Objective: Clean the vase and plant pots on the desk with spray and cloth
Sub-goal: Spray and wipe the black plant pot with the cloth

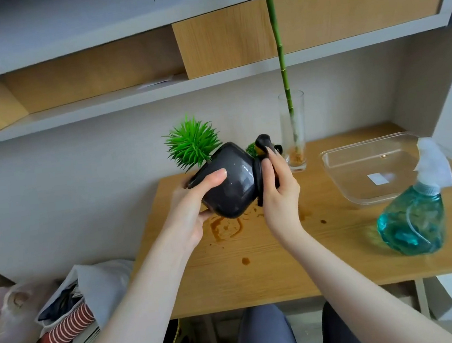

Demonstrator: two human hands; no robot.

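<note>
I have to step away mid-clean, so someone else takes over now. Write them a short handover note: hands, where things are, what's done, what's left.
Left hand holds the dark plant pot tilted above the desk, its green plant pointing away.
Right hand presses a dark cloth against the pot's side.
Spray bottle, part full of blue liquid, stands at right, in front of a clear tray.
Glass vase with a tall stem stands at the back.
Done: the pot looks wet and glossy, wiping under way.
Left: finish the pot, set it down; the vase looks untouched; brown wet marks remain on the desk.
</note>
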